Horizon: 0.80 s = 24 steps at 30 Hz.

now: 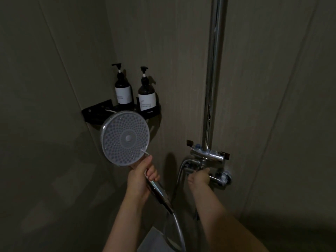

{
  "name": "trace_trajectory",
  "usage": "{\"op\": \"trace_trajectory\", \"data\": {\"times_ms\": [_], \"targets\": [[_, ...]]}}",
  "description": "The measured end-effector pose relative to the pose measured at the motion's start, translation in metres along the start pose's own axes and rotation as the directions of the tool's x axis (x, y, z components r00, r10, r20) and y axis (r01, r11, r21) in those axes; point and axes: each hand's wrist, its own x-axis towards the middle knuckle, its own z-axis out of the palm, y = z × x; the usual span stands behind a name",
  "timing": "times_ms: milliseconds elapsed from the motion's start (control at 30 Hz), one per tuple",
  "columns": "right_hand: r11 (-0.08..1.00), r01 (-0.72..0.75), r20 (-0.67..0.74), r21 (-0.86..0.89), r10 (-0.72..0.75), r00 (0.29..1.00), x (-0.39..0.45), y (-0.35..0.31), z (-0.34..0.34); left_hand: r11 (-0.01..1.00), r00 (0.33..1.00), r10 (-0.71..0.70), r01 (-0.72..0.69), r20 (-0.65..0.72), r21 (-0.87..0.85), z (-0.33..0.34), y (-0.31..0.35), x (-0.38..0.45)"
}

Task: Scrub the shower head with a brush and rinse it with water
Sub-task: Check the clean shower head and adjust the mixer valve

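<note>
Left hand (143,172) curled round handle of shower head (125,137), face toward camera, raised in front of corner shelf (94,113) with two bottles (123,91). Right hand (199,178) gripping tap lever (215,179) below pipe (214,70). Hose (179,231) trailing down.

Both bare forearms reaching up and forward from the lower edge of the view, well apart at the elbows. Left hand (143,171) raised, fingers curled round the shower head handle (156,186), thumb stretched upward along it. Right hand (199,178) a little lower and farther forward, wrist bent, fingers curled over the tap lever (214,179), knuckles toward the camera.
</note>
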Motion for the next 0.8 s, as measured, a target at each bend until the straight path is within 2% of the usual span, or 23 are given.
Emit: {"op": "trace_trajectory", "data": {"times_ms": [67,133,333,500,633,667,733,800], "targets": [[0.986,-0.051,0.057,0.156,0.042,0.997,0.002,0.000,0.000,1.000,1.000,-0.004,0.004,-0.002,0.006,-0.003,0.000,0.000],[0.969,-0.070,0.095,0.237,0.049,0.994,0.001,0.000,0.002,1.000,1.000,-0.006,0.006,-0.009,0.003,-0.005,0.000,0.000],[0.963,-0.054,0.154,0.263,0.014,0.988,-0.005,-0.002,0.003,1.000,1.000,0.002,-0.002,-0.023,0.006,-0.013,0.006,0.000],[0.980,-0.041,0.173,0.196,0.007,0.985,0.004,0.000,-0.003,1.000,0.997,0.012,-0.009,-0.072,0.030,-0.018,0.012,-0.003],[0.998,-0.057,0.019,0.033,0.057,0.998,0.013,-0.002,-0.012,0.992,0.980,0.059,-0.037,-0.188,0.117,-0.027,0.011,0.002],[0.994,0.019,-0.003,-0.106,-0.019,1.000,0.016,-0.003,-0.019,0.985,0.971,0.090,-0.054,-0.223,0.166,-0.031,0.010,0.004],[0.917,0.187,0.038,-0.354,-0.185,0.982,0.014,-0.005,-0.032,0.956,0.953,0.137,-0.057,-0.269,0.287,-0.038,0.008,0.005],[0.878,0.221,0.046,-0.425,-0.223,0.974,0.014,-0.004,-0.047,0.926,0.948,0.140,-0.023,-0.286,0.376,-0.045,0.003,0.006]]}}
